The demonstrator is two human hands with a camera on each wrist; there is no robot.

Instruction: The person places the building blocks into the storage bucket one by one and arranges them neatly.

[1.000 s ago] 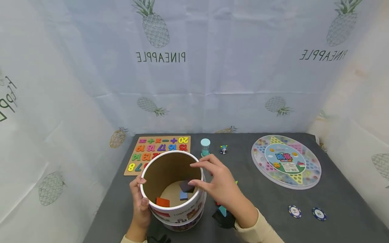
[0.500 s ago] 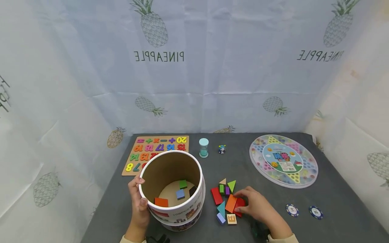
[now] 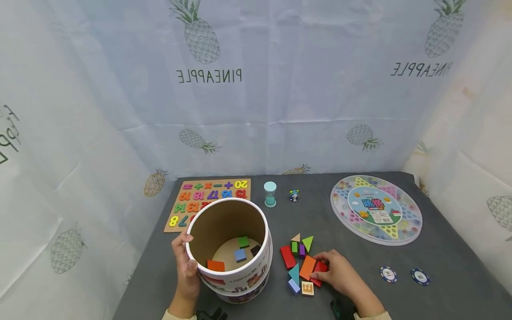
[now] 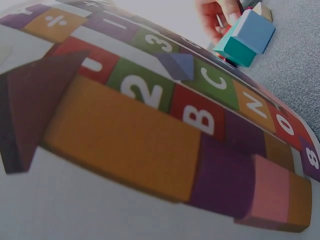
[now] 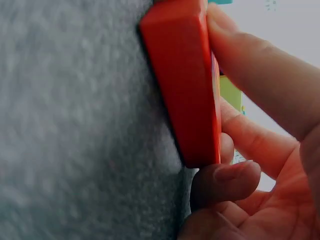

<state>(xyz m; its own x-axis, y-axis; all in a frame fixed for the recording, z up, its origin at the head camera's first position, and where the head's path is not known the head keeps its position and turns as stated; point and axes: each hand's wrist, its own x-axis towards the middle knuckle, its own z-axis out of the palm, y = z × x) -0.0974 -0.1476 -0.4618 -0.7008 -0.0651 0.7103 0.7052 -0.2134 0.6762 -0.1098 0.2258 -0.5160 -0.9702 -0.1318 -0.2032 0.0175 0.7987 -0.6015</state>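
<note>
My left hand (image 3: 186,271) grips the rim of a white cylindrical bucket (image 3: 236,280), tilted with its mouth toward me. Inside lie an orange block (image 3: 216,266), a blue block (image 3: 240,255), a green block (image 3: 243,242) and a partly hidden dark block (image 3: 255,250). My right hand (image 3: 340,273) pinches a flat red block (image 5: 182,85) that still touches the tabletop. Beside it are an orange block (image 3: 307,267), a teal triangle (image 3: 294,274), a light blue block (image 3: 294,286) and a printed wooden block (image 3: 307,288). In the left wrist view, the bucket's printed wall (image 4: 125,135) fills most of the frame.
Several more blocks, including a red block (image 3: 287,257) and a green triangle (image 3: 307,243), lie right of the bucket. Behind stand a number board (image 3: 180,218), a sand timer (image 3: 270,194) and a small figurine (image 3: 294,195). A round game board (image 3: 376,210) and poker chips (image 3: 388,274) lie rightward.
My right hand has moved from over the bucket's mouth down to the red block on the table. A green block now shows inside the bucket, and the dark block there sits lower. My left hand stays put.
</note>
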